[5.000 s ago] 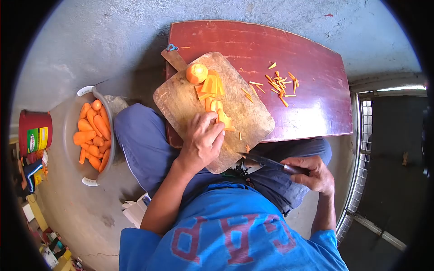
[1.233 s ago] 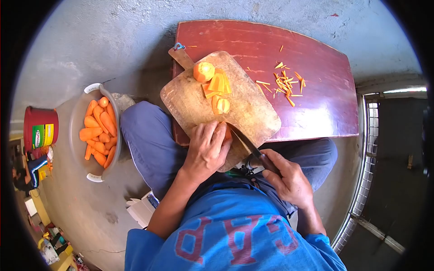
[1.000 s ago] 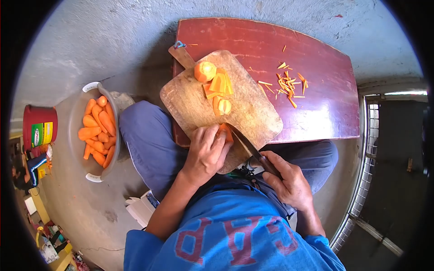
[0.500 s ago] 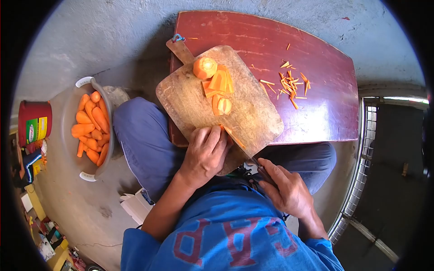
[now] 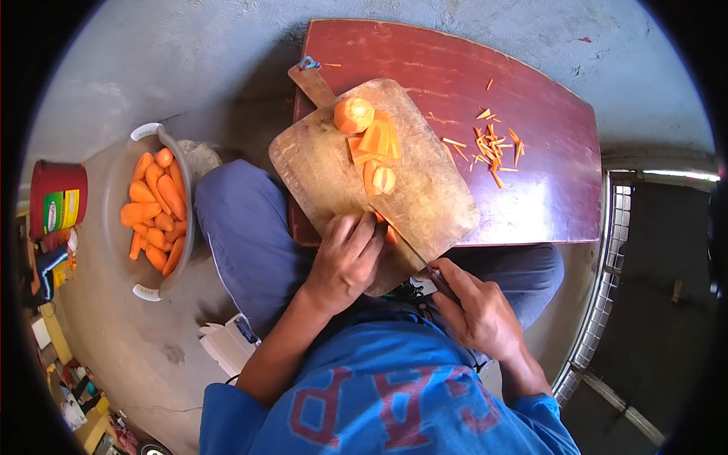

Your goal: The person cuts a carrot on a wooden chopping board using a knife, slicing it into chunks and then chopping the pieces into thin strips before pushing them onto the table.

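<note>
My left hand point(image 5: 347, 262) presses a carrot piece point(image 5: 390, 234) onto the near part of the wooden cutting board point(image 5: 307, 163); its fingers hide much of the piece. My right hand point(image 5: 481, 307) grips the handle of a knife point(image 5: 409, 246), whose blade lies along the carrot piece beside my left fingertips. Farther up the board are a thick carrot chunk point(image 5: 354, 115), several flat carrot slices point(image 5: 377, 140) and a smaller piece point(image 5: 384, 180).
The board rests on a red table point(image 5: 542, 163) and overhangs its near edge. Thin carrot strips point(image 5: 491, 148) lie on the table. At the left stand a tub point(image 5: 114, 216) of whole carrots point(image 5: 171, 196) and a red bucket point(image 5: 45, 182).
Since the oldest frame, my left hand has drawn a carrot piece nearer, and the knife has come from the right to its side. Lately the blade has turned from flat-side view to edge-on.
</note>
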A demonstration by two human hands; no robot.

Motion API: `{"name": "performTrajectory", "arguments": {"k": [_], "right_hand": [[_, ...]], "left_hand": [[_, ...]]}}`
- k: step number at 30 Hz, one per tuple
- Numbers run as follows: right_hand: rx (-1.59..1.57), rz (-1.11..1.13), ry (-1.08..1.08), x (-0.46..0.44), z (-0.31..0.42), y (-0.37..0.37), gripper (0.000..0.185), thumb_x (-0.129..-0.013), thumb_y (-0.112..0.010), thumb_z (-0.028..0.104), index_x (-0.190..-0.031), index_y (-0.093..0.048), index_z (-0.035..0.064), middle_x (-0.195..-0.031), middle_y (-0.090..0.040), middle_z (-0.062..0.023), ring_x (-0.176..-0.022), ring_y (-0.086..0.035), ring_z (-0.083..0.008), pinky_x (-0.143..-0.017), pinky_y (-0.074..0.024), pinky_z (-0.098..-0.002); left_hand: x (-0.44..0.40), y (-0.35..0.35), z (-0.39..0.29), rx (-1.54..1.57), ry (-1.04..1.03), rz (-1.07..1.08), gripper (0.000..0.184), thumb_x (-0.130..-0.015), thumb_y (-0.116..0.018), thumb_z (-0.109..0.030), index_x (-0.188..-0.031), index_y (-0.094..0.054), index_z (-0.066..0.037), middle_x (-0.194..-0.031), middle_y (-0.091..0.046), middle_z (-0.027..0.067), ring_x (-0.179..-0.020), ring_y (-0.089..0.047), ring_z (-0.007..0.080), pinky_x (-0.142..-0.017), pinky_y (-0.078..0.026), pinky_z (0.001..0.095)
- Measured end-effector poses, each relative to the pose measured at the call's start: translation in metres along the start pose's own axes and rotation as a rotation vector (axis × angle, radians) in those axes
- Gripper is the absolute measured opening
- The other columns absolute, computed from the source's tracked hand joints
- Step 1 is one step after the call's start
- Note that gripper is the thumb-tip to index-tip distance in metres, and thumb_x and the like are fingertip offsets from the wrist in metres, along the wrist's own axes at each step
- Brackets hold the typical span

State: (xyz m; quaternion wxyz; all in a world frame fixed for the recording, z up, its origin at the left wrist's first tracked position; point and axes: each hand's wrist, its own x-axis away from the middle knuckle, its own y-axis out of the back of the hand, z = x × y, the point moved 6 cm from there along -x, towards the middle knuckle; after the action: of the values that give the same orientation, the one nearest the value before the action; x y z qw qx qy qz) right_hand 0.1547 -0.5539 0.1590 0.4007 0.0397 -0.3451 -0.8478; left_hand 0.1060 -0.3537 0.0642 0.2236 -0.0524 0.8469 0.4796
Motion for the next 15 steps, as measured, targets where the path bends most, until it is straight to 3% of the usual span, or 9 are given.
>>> {"name": "performTrajectory", "arguments": {"k": [12, 15], "right_hand": [[0.027, 0.008, -0.027, -0.002, 0.001, -0.013, 0.049, -0.107, -0.076, 0.007, -0.152, -0.058, 0.0004, -0.104, -0.076, -0.0275, -0.089, -0.077, -0.0527, -0.073, -0.0622, -0.0579], [0.057, -0.059, 0.079, -0.011, -0.002, -0.017, 0.050, -0.107, -0.076, 0.007, -0.153, -0.057, -0.0003, -0.102, -0.076, -0.0269, -0.087, -0.077, -0.0514, -0.073, -0.0627, -0.0574]], "left_hand": [[-0.001, -0.001, 0.005, 0.049, 0.006, -0.014, 0.029, -0.093, -0.072, -0.009, -0.118, -0.078, 0.005, -0.135, -0.068, 0.0230, -0.116, -0.066, 0.0400, -0.103, -0.055, 0.0535], [-0.001, -0.002, 0.006, 0.054, 0.028, 0.024, 0.031, -0.092, -0.071, -0.010, -0.119, -0.079, 0.004, -0.132, -0.067, 0.0216, -0.115, -0.064, 0.0393, -0.103, -0.054, 0.0538]]}}
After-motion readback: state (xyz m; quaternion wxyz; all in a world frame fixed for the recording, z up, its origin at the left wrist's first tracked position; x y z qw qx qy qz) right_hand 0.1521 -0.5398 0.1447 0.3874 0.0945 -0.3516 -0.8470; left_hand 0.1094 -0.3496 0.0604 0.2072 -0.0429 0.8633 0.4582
